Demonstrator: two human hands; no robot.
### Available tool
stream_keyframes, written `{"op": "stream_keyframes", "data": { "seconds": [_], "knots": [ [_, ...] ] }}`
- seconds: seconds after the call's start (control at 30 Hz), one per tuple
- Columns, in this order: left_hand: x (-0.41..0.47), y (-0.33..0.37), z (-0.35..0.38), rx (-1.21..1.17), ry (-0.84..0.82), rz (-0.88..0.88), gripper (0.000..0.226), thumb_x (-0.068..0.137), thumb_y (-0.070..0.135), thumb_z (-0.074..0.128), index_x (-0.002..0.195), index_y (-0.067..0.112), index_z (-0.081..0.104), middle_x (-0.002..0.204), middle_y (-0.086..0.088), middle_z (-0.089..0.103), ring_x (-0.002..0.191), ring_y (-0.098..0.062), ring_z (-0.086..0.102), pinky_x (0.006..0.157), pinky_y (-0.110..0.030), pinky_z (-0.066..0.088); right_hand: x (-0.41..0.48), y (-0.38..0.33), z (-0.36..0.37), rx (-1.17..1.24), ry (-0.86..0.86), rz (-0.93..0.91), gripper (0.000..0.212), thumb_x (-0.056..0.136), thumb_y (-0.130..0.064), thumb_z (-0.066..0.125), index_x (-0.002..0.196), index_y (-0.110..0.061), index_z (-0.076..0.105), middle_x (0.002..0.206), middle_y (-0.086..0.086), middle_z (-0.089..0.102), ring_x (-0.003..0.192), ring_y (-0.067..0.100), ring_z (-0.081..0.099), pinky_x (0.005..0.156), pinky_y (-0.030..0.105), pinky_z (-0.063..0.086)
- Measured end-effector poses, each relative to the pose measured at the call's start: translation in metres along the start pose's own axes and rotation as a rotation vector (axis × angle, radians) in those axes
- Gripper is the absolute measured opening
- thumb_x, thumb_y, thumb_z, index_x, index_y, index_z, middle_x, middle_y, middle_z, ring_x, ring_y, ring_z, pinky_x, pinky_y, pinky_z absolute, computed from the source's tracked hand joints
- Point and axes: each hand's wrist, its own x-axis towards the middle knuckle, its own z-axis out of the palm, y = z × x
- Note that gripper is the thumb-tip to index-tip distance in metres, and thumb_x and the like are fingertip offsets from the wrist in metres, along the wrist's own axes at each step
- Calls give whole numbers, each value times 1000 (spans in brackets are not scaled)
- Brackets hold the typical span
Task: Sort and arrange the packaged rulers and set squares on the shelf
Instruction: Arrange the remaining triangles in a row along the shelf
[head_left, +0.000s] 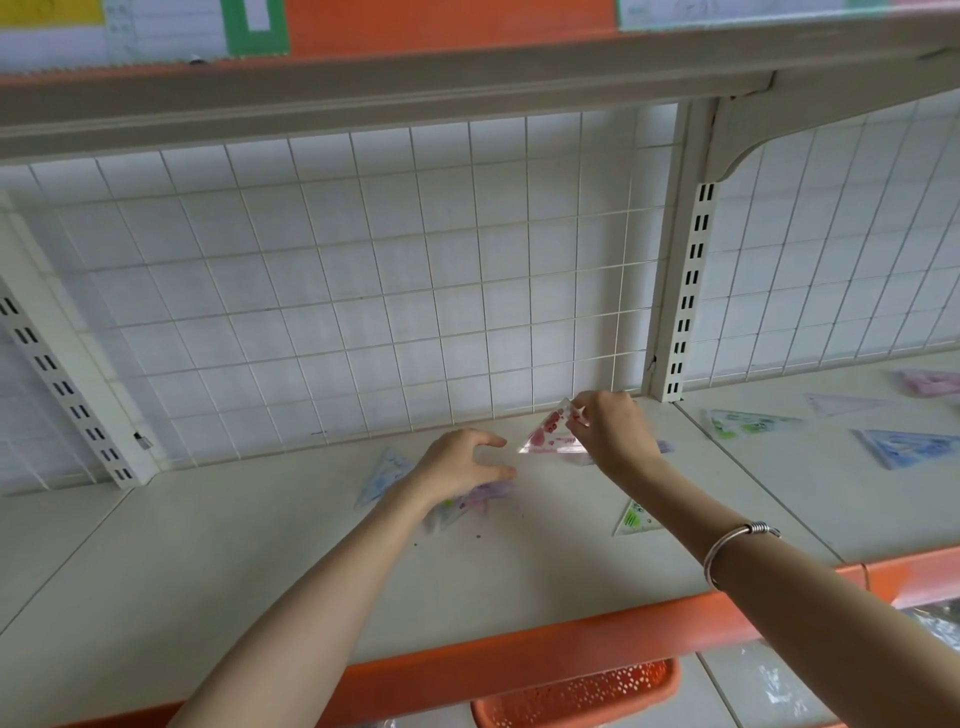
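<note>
The right hand (610, 431) pinches the top corner of a red-printed set square (551, 435) in its clear packet, holding it tilted up off the shelf (260, 571) near the wire grid back (363, 286). A silver bracelet (737, 545) sits on that forearm.

The left hand (462, 462) is just to the left of the red set square and apart from it. Its thumb and fingers are spread wide and loosely curved, gripping nothing. It hovers over a blurred purple and green packet (478, 501) lying flat on the shelf, and I cannot tell whether it touches it. A blue set square (383, 475) lies flat just beyond the left wrist, on its outer side. A green set square (635, 517) lies near the front, partly hidden under the right forearm.

On the next shelf section to the right, well apart from both hands, lie another green set square (748, 422), a pale clear one (841, 402), a larger blue one (909, 448) and a pink packet (935, 383) at the far edge.

Below the orange shelf edge (519, 660) an orange basket (576, 696) shows in part
</note>
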Motion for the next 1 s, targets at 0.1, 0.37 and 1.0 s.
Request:
{"op": "stream_keyframes", "data": {
  "seconds": [0.1, 0.37, 1.0],
  "knots": [
    [-2, -3, 1, 50, -71, -24, 77, 65, 55, 79, 133, 27, 54, 139, 7, 51, 129, -13, 45, 106, -28, 37, -2, -3, -1, 11, -1, -8, 12, 86, -15, 61, 82, -5, 66, 81, 15, 65, 77, 34, 58, 60, 29, 34],
    [-4, -20, 4, 5, -83, 12, 60, 69, 42, 82, 123, 26, 62, 121, 10, 59, 114, -10, 54, 100, -28, 42, -11, -9, 2, 37, -28, -46, 12, 89, -15, 60, 84, -6, 66, 87, 11, 57, 78, 32, 57, 63, 31, 38],
    [-37, -75, -26, -9, 47, -6, 24, 77, 30, 76, 98, 28, 66, 105, 12, 59, 104, -10, 56, 95, -32, 43, -12, -41, 35, 69, -168, -57, 15, 85, -18, 60, 95, -12, 70, 89, 10, 69, 87, 30, 62, 71, 32, 46]
  ]
}}
